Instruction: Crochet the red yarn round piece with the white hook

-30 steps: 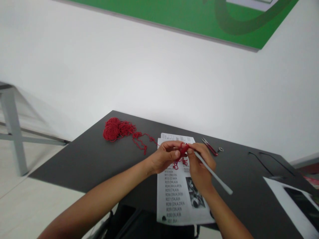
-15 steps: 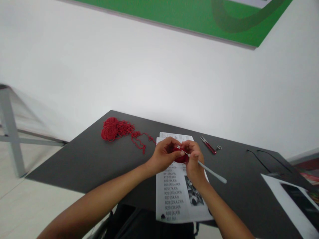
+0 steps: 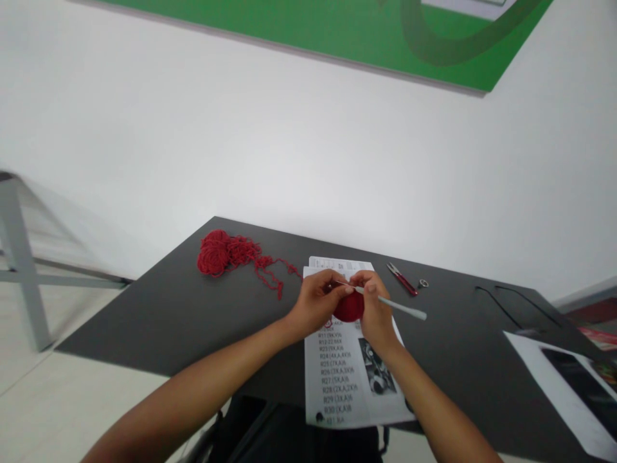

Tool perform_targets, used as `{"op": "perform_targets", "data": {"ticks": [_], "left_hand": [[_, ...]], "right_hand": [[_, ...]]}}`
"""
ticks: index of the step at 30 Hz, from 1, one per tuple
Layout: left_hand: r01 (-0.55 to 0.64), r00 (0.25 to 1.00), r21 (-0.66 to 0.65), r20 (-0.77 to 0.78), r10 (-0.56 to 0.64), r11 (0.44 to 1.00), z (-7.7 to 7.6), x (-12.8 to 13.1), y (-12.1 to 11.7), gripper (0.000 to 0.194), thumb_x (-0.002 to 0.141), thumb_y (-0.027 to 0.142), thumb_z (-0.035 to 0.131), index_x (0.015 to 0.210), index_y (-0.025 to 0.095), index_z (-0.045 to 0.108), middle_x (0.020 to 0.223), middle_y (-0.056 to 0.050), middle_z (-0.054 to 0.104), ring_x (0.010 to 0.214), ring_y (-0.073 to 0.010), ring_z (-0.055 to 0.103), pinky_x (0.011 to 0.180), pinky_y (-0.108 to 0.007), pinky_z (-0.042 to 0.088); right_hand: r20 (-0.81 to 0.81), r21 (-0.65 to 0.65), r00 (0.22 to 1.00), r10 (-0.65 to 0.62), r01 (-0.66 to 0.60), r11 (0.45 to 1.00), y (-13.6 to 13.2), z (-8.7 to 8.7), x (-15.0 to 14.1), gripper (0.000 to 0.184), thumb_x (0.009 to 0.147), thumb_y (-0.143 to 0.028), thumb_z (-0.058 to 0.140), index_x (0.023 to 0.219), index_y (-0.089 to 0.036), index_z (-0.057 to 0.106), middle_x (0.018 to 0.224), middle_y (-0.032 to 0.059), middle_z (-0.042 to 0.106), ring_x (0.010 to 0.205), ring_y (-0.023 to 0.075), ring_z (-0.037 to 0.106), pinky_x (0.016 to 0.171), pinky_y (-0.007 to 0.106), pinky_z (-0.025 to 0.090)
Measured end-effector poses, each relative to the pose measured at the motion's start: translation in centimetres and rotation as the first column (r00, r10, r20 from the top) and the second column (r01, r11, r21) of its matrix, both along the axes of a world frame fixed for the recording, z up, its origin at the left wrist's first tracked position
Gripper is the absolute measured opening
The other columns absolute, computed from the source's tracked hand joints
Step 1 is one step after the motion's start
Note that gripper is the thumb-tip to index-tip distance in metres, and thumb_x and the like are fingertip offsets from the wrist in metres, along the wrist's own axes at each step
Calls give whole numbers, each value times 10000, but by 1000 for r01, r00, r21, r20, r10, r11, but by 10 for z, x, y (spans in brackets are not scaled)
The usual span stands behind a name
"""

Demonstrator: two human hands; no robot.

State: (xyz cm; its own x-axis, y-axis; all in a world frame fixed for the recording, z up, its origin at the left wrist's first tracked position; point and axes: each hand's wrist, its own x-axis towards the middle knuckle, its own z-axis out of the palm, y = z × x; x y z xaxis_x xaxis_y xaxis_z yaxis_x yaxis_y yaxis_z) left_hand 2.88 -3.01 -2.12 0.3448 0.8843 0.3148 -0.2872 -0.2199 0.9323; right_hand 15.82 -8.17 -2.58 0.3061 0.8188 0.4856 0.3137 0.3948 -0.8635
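Note:
Between my two hands is a small rounded piece of red crochet [image 3: 349, 308]. My left hand [image 3: 315, 301] pinches its left upper edge between thumb and fingers. My right hand [image 3: 377, 312] is closed around a crochet hook [image 3: 405, 308] with a pale grey handle that sticks out to the right; its thin metal shaft reaches left toward the left fingertips, and the tip is hidden there. A strand leads left from the hands to a ball of red yarn [image 3: 214, 253] with a loose tangle beside it. Under the hands lies a printed pattern sheet [image 3: 337, 392].
Thread snips [image 3: 402, 280] with red handles and a small ring lie behind the right hand. Farther right are dark glasses [image 3: 501, 305] and a white sheet with a black phone [image 3: 578, 379] on the dark table [image 3: 207, 341]. A white wall stands behind.
The crochet piece has turned, so its rounded red side now hangs below the fingers and the loose ends no longer show. The hook handle has swung up to a flatter angle.

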Motion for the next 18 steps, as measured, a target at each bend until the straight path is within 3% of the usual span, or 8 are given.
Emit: {"op": "perform_targets", "data": {"ticks": [5,11,14,16,18], "left_hand": [[-45,999,-44,28,46,998,-7,2,6,273,729,377,829,708,143,689,634,-15,652,579,-121,545,567,-235,414],[-103,993,-24,48,104,994,-8,2,5,330,742,410,816,644,156,631,617,6,595,590,-112,494,572,-235,388],[-160,985,-46,57,162,986,-5,0,5,346,740,422,823,634,161,623,632,10,586,611,-112,486,584,-234,383],[-141,985,-91,85,149,986,-4,-1,7,386,714,462,840,634,162,611,625,20,569,598,-104,467,571,-228,367],[-47,991,-157,120,66,987,-5,-1,10,444,678,512,856,632,162,587,592,36,533,560,-88,427,540,-217,329]], "right_hand": [[-97,-61,995,18,-24,998,5,-5,-1,346,911,-542,648,895,-197,654,823,5,654,748,152,580,675,258,466],[-359,-79,929,94,-130,988,11,-15,-5,374,840,-519,739,1024,-202,664,851,5,690,705,140,616,658,259,506],[-365,-109,928,79,-126,986,10,-12,-8,356,785,-492,798,917,-183,680,779,2,695,664,135,618,653,263,521],[-341,-129,938,55,-105,986,10,-11,-8,336,787,-487,796,858,-176,691,768,15,713,675,146,634,672,276,532],[-332,-131,943,33,-81,988,10,-12,-7,335,797,-495,785,870,-178,705,790,29,732,700,160,649,695,294,541]]}}
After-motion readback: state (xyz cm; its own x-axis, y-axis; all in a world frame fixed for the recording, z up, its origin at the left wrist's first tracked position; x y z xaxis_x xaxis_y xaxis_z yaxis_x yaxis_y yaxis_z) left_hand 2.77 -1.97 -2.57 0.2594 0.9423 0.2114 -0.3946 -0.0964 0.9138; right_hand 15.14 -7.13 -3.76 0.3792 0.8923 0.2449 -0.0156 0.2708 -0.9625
